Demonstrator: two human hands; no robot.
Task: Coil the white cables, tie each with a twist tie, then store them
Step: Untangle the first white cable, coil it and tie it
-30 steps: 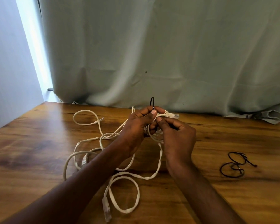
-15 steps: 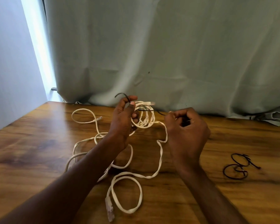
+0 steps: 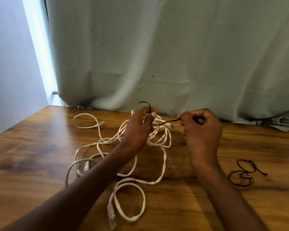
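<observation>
Soft daylight is admitted through the gap (image 3: 38,52) beside the curtain (image 3: 173,55) at upper left. The table (image 3: 32,147) shows faint sheen near its far-left corner. Edges are bowed by wide-angle distortion; slight blur is seen throughout.

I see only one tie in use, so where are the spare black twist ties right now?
In the head view, the spare black twist ties lie looped on the wooden table, to the right of the right hand, untouched and well clear of the white cables.

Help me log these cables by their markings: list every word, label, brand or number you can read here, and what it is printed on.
None readable: no print shows on the white cables, their clear plugs, the black twist tie pinched between both hands, the spare ties, the table or the curtain.
</observation>
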